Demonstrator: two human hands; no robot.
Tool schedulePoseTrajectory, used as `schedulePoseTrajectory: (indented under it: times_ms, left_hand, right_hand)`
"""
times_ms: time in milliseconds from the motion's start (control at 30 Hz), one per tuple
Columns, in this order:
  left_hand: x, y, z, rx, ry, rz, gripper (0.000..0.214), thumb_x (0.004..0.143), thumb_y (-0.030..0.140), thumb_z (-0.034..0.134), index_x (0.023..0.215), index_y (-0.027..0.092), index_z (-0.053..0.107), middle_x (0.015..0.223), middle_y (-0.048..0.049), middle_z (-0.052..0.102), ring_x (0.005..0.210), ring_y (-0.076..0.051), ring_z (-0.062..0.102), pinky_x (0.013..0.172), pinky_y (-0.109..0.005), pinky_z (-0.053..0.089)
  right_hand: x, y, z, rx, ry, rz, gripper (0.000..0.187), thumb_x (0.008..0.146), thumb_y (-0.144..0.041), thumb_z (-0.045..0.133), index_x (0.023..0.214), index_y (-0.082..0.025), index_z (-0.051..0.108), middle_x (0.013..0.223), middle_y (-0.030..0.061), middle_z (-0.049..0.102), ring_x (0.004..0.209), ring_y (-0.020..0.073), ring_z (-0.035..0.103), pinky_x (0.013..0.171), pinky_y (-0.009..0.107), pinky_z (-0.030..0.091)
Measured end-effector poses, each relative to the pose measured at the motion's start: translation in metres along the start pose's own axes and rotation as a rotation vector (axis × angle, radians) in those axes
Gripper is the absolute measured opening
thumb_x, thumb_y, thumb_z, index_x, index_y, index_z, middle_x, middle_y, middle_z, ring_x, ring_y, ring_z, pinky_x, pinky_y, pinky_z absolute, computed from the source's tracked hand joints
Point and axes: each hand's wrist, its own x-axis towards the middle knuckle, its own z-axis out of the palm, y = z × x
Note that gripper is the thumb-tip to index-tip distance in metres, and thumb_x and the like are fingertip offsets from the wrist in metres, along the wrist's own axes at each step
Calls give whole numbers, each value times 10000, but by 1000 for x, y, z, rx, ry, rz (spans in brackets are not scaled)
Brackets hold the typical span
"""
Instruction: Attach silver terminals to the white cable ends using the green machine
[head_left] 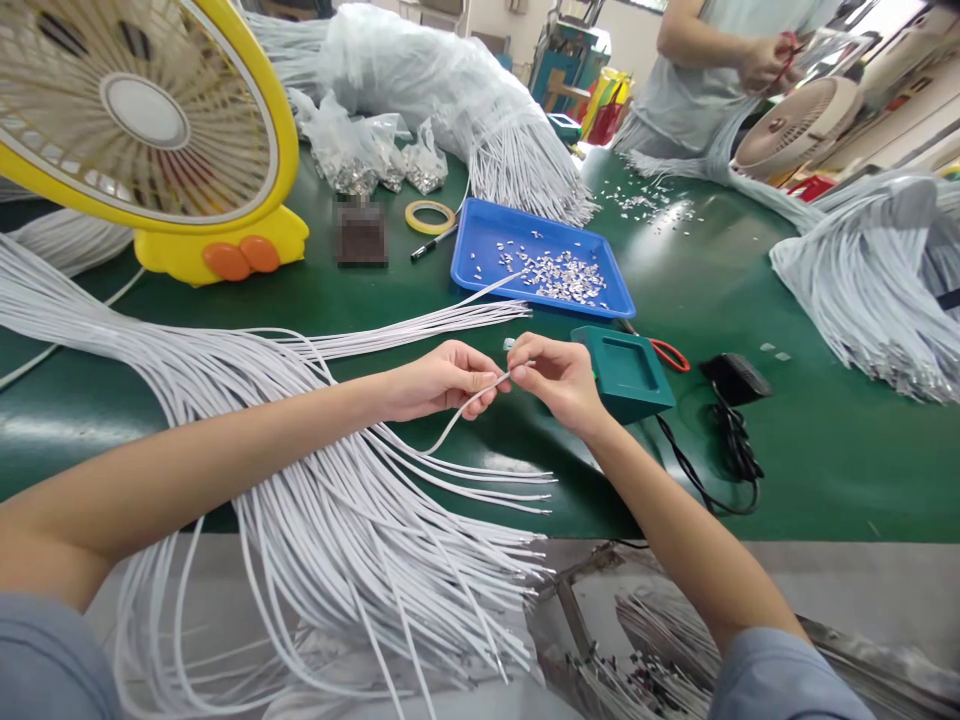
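Note:
A single white cable curves up out of the bundle into my left hand, which pinches it close to its end. My right hand closes thumb and fingers on the cable's tip, right beside the left fingertips. Its fingers hide the very end, so I cannot tell whether a small part sits there. Just past my right hand stands a green box-shaped device. Behind both hands lies a blue tray with many small shiny metal pieces. Under my left forearm spreads a large bundle of white cables.
A yellow fan stands left. Tape, a pen and bags of parts lie behind. Red-handled tool and black adapter are right. Another person works across the table, near more cable bundles.

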Motion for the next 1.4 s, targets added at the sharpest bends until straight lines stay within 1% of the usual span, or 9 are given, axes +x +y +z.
schedulePoseTrajectory:
  times_ms: [133,333,567,633,733,900,1000,1267,1400]
  left_hand:
    - [0,0,1,42,21,11,287,724,305,810,793,55,689,602,-22,630,488,-71,569,474,-173,464]
    - [-1,3,6,-39,-50,-49,312,704,320,825,737,52,668,533,4,573,429,-44,503,416,-143,397]
    - [-3,4,5,-67,-61,-25,303,710,315,820,740,59,660,530,12,564,421,-50,511,410,-143,397]
    - [-2,3,5,-69,-55,-14,308,711,321,819,746,58,662,530,11,563,422,-50,509,410,-145,399]
    - [-2,2,4,-72,-87,-36,304,725,328,808,740,64,658,527,9,559,419,-56,509,408,-153,406]
    - [-2,1,2,-77,-185,-123,276,771,307,771,739,67,640,538,12,539,425,-61,520,418,-158,416]
    - [-2,1,3,-77,-197,-135,282,782,314,759,737,70,625,533,23,512,430,-60,514,421,-158,408]
    - [0,1,3,48,20,42,297,742,358,787,749,87,667,589,-5,596,536,-72,559,519,-170,447]
    - [1,-1,2,151,130,125,262,719,334,804,800,95,736,664,-32,660,621,-70,578,576,-159,444]
  right_hand:
    - [1,-1,-1,-95,5,-20,169,766,-320,765,722,-179,682,706,5,607,620,117,573,551,247,456]
    - [2,-7,-3,-212,44,-102,226,718,-367,806,668,-179,690,659,12,617,606,120,533,545,261,399]
    - [5,-6,-13,-159,366,-206,236,819,-389,710,712,-189,644,694,-1,553,582,97,476,509,236,378]
    - [3,-5,-9,-107,274,-142,192,793,-381,738,842,-200,691,813,20,595,667,112,524,531,231,408]
    - [0,-4,-1,-41,84,-21,314,736,-373,789,998,-220,710,925,42,623,815,150,567,595,239,451]
    - [-2,-6,4,-28,-27,-46,114,775,-307,762,799,-203,722,770,23,611,715,131,559,586,251,424]
    - [-1,-7,3,-41,-3,-75,137,770,-300,767,719,-191,701,694,10,585,652,120,536,567,252,418]
    - [-1,-2,4,-81,386,-108,122,805,-306,733,786,-205,668,742,-7,595,573,82,488,504,223,402]
    - [-5,-1,10,-57,364,-34,194,731,-307,796,858,-210,686,847,16,677,694,118,597,552,226,494]
